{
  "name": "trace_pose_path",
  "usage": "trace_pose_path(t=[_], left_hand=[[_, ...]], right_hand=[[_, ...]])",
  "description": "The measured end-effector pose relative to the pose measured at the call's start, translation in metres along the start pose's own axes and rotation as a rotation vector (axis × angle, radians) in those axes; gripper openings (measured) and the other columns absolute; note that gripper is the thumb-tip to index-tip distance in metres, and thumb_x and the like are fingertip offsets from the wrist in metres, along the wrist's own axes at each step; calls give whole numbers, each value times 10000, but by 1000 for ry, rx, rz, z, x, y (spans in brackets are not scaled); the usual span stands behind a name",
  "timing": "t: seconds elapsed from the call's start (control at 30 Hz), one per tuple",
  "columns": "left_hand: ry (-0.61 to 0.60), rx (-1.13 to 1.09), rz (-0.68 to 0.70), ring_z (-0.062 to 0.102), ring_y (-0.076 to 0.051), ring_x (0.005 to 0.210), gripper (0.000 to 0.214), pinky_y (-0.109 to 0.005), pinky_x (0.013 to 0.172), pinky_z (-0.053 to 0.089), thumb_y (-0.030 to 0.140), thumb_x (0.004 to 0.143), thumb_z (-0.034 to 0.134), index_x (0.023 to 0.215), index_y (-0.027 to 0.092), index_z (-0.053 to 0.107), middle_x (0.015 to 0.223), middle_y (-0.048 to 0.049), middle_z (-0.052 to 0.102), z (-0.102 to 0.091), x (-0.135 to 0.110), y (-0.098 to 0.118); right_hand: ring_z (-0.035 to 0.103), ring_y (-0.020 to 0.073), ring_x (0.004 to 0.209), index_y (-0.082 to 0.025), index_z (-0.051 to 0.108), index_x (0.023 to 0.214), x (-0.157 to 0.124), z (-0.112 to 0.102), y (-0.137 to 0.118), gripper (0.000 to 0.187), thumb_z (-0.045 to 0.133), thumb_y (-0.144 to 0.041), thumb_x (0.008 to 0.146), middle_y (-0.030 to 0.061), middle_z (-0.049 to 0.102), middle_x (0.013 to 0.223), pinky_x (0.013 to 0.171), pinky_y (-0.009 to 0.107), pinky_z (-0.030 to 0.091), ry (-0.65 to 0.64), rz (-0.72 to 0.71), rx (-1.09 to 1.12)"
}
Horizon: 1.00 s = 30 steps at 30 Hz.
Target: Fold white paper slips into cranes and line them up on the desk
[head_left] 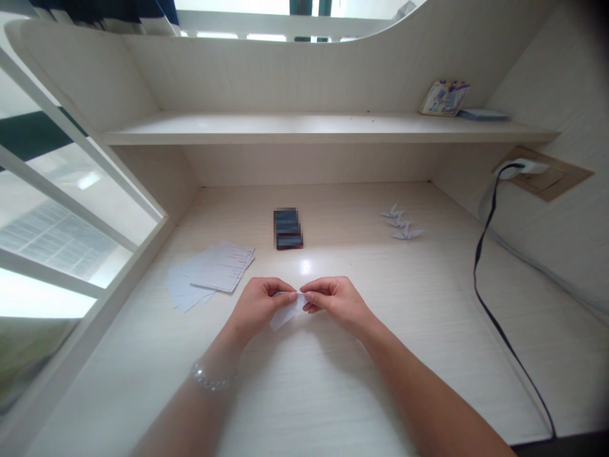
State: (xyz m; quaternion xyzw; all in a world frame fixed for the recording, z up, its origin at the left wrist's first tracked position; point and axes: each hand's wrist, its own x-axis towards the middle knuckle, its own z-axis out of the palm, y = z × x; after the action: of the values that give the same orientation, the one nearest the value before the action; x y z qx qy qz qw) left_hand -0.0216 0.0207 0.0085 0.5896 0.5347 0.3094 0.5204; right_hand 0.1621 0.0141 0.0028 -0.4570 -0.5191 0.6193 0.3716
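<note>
My left hand [261, 304] and my right hand [333, 301] meet over the middle of the pale wooden desk [333, 393]. Both pinch a small folded piece of white paper [287, 312] between fingertips and thumbs. The paper's folded corner hangs down below my left fingers. A beaded bracelet [212, 379] circles my left wrist. A loose stack of white paper sheets [212, 273] lies just left of my hands.
A dark phone [287, 228] lies flat behind my hands. Three small folded paper cranes [402, 223] sit at the back right. A black cable [490, 304] runs from a wall socket [523, 169] down the desk's right side. A shelf [309, 127] above holds a small packet [445, 97].
</note>
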Motion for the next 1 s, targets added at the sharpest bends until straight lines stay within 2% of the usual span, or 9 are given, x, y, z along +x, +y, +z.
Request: trace_pose_path(t=[0.2, 0.37, 0.57, 0.7, 0.83, 1.0], left_hand=[[-17, 6, -5, 563, -148, 599, 210, -238, 533, 397, 345, 687, 657, 727, 146, 710, 689, -65, 687, 2, -2, 1], [24, -42, -54, 549, -146, 568, 268, -240, 510, 382, 396, 659, 680, 704, 132, 697, 654, -63, 667, 3, -1, -2], [-52, -233, -131, 552, -146, 565, 296, -245, 514, 385, 411, 680, 668, 710, 117, 680, 666, -74, 663, 1, 0, -4], [-71, -345, -143, 572, -160, 597, 375, -252, 532, 397, 475, 733, 599, 802, 117, 687, 709, -85, 671, 2, -1, -1], [-29, -263, -87, 563, -150, 609, 386, -237, 527, 385, 492, 729, 598, 821, 128, 690, 723, -68, 672, 5, -1, -1], [72, -169, -64, 545, -136, 585, 338, -233, 518, 373, 454, 689, 649, 767, 127, 686, 700, -53, 667, 3, 1, -4]], right_hand=[[608, 135, 573, -142, 686, 747, -3, 2, -5, 208, 614, -337, 751, 38, 647, 611, 565, 251, 477, -20, 8, -150], [593, 128, 547, -131, 672, 717, -3, 2, -8, 224, 632, -352, 730, 40, 643, 600, 569, 257, 475, -2, 38, -104], [588, 125, 530, -122, 681, 727, 0, -1, -5, 256, 657, -377, 709, 33, 626, 556, 561, 257, 477, -10, 57, -54], [590, 124, 517, -123, 680, 732, 2, -4, 0, 271, 674, -391, 694, 30, 632, 550, 553, 258, 479, 11, 63, -2], [592, 123, 505, -119, 673, 728, 3, -4, 1, 289, 689, -403, 678, 29, 631, 539, 539, 252, 479, 48, 63, 18], [607, 120, 544, -110, 673, 725, 1, -5, -1, 315, 661, -424, 706, 60, 668, 623, 562, 247, 494, -5, 86, 44]])
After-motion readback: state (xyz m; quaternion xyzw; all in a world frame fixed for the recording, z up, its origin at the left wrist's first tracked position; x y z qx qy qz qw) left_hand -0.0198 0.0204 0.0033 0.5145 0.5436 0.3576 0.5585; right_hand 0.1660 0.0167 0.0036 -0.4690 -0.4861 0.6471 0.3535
